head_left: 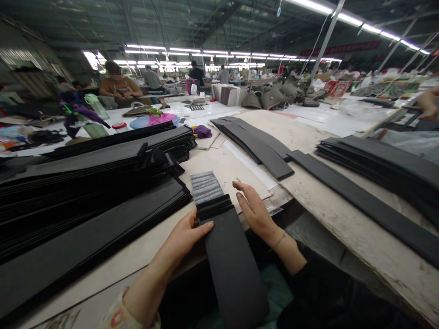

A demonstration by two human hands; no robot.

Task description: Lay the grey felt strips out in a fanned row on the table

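From where I stand, the person's left hand (188, 230) grips a dark strip (233, 260) by its edge near the upper end, thumb laid across the top face. The right hand (255, 212) is empty and spread, hanging just beside the strip's other edge. The strip slopes from the table's edge down over the person's lap, and a grey ribbed piece (206, 185) shows beyond its upper end, on the pale tabletop (209, 160). To the left, a thick, uneven pile of similar strips (103, 205) spreads along the table; ahead and to the right, a few overlapping strips (257, 146) lie near a long single one (360, 201), with another stack (384, 167) past that. Farther off, beyond a red-lidded jar (120, 127), a co-worker (120, 84) sits with head bent.
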